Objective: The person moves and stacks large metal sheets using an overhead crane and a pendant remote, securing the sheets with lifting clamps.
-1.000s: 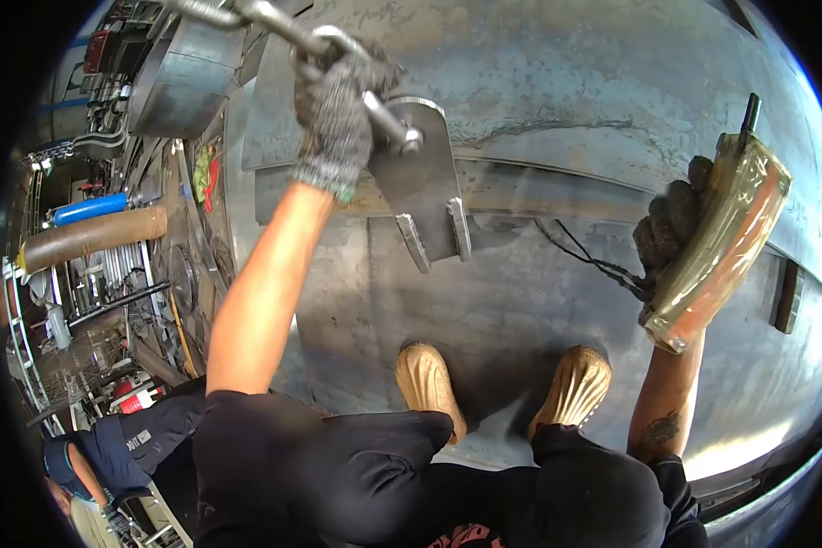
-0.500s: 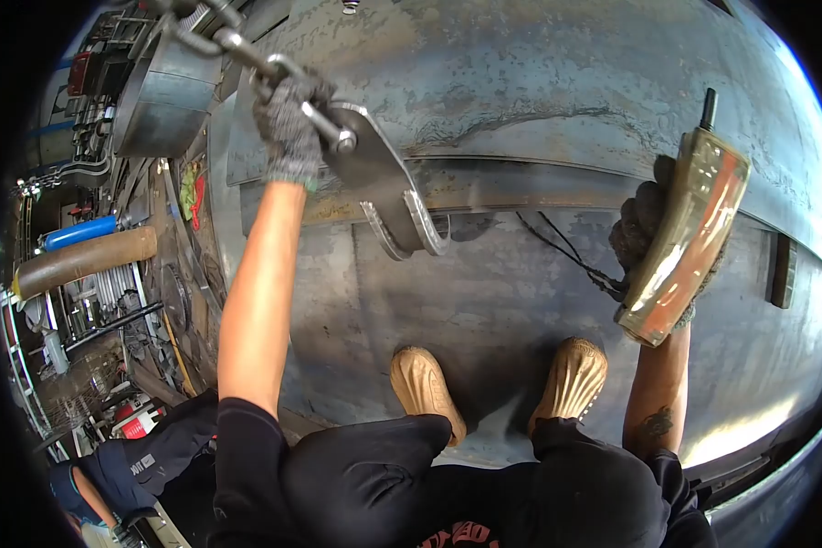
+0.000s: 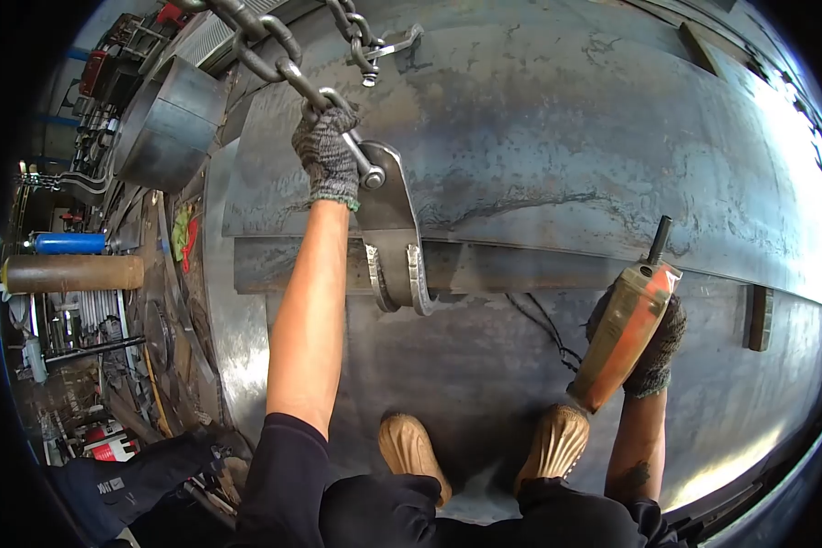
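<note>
- The left hand (image 3: 327,155), in a grey knit glove, had its grip closed around the shackle at the top of a steel lifting clamp (image 3: 391,228), arm stretched up and forward.
- The clamp hung from a heavy chain (image 3: 263,46) running up and out of view at the top left; its two lower jaws sat over the edge of a steel plate (image 3: 539,267) that ran across the picture.
- A second, thinner chain (image 3: 361,41) with a small hook dangled just beside the first one.
- The right hand (image 3: 653,352), in a dark glove, had its grip wrapped around an orange remote control (image 3: 623,333), held tilted, with a black stub at its top end.
- A thin black cable (image 3: 543,329) lay on the metal just left of the remote control.
- The person stood on a big curved steel shell (image 3: 557,119), two tan shoes (image 3: 411,452) side by side on it.
- Down at the far left lay a brown pipe (image 3: 73,272) and a blue cylinder (image 3: 68,243) among workshop clutter.
</note>
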A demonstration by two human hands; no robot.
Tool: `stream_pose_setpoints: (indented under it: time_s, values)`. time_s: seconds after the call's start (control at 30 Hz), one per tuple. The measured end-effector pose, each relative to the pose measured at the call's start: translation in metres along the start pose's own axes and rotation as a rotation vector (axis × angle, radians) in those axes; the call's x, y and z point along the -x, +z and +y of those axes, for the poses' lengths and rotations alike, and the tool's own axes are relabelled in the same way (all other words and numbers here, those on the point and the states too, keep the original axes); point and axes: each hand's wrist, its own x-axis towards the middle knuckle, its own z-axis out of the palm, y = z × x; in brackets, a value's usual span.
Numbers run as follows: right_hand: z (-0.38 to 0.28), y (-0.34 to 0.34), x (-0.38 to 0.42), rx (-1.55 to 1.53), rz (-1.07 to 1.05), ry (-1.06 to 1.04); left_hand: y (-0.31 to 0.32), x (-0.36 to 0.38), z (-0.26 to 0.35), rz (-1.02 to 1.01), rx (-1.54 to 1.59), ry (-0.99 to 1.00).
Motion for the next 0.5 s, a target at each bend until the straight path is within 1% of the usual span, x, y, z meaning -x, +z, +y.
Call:
stream_pose_setpoints:
  time_s: [0.07, 0.13, 0.17, 0.27, 0.3, 0.4, 0.43, 0.5]
  values:
    - [-0.002, 0.001, -0.002, -0.047, 0.002, 0.048, -0.003, 0.002, 0.003, -0.002, -0.010, -0.030]
    - [-0.001, 0.003, -0.003, -0.078, 0.003, 0.083, -0.007, 0.005, 0.005, -0.092, 0.168, 0.064]
    - [0.001, 0.003, -0.003, -0.092, 0.003, 0.099, -0.013, 0.007, 0.008, -0.102, 0.098, 0.096]
    - [0.006, 0.008, -0.003, -0.133, 0.003, 0.148, -0.033, 0.016, 0.019, -0.061, 0.058, 0.155]
    - [0.008, 0.009, -0.003, -0.147, -0.003, 0.161, -0.039, 0.019, 0.025, -0.095, 0.146, 0.131]
    - [0.011, 0.012, 0.002, -0.178, -0.062, 0.187, -0.058, 0.039, 0.042, -0.142, 0.149, 0.122]
    - [0.011, 0.012, 0.003, -0.186, -0.092, 0.196, -0.059, 0.046, 0.043, -0.127, 0.282, 0.147]
    - [0.011, 0.010, 0.006, -0.197, -0.155, 0.191, -0.059, 0.052, 0.046, -0.127, 0.304, 0.138]
